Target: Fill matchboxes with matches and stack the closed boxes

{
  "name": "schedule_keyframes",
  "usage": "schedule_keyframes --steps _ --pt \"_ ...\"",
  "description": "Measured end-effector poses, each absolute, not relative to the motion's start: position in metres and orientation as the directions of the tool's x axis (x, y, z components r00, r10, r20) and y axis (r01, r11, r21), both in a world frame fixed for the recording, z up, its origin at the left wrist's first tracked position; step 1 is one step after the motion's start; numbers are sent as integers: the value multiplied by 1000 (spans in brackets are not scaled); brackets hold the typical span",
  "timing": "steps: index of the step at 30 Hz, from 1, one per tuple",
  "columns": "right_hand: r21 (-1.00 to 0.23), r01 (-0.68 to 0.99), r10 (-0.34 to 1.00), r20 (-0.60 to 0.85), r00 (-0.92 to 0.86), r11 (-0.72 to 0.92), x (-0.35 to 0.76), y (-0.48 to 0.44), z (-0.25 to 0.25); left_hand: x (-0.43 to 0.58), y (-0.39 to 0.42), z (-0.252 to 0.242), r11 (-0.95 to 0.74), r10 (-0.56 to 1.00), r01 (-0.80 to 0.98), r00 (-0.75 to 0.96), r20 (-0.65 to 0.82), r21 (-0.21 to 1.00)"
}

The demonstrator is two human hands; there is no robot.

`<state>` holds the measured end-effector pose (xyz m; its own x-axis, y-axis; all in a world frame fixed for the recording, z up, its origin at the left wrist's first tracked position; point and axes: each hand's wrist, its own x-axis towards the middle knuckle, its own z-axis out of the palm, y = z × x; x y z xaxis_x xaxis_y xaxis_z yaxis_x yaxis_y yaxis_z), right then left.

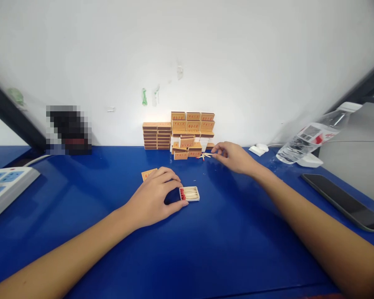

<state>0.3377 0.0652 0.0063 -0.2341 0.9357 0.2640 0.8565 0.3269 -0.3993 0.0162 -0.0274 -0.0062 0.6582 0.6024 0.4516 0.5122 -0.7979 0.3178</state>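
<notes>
My left hand (157,195) steadies a small white matchbox tray (193,198) on the blue table, thumb at its near side and fingers at its far side. Red-headed matches (190,193) lie in the tray, heads toward my palm. Partly hidden behind that hand is an orange matchbox cover (148,174). Farther off, my right hand (230,155) pinches the end of a matchstick (208,154) at a small loose pile of matches (203,157). Just left of this pile stand stacked orange matchboxes (193,124) against the wall.
Another neat stack of matchboxes (156,136) stands at the left. To the right are a tilted plastic bottle (314,135), a white crumpled piece (258,149) and a phone (343,199). A power strip (15,187) and a blurred dark object (70,131) occupy the left side.
</notes>
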Motion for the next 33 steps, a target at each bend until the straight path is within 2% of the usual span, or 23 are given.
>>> schedule_keyframes --steps 13,17,20,23,25,29,33 --pt "-391 853 931 257 -259 345 347 82 -9 16 -27 -5 -791 612 530 667 425 306" --pt "-392 860 932 287 -222 326 350 72 -1 7 -21 7 -799 592 560 672 445 218" --pt "-418 844 934 263 -242 336 346 54 10 -8 -10 21 -736 630 666 608 483 122" --pt "-541 749 913 93 -397 382 330 28 22 -23 -1 32 -654 707 756 594 383 35" --pt "-603 670 842 8 -539 434 313 10 28 -29 3 35 -619 760 785 592 268 18" --pt "-591 603 743 -9 -669 536 282 -13 27 -32 6 36 -587 807 808 578 117 55" --pt "-579 584 743 56 -667 568 275 -16 24 -27 3 36 -599 801 788 590 105 140"
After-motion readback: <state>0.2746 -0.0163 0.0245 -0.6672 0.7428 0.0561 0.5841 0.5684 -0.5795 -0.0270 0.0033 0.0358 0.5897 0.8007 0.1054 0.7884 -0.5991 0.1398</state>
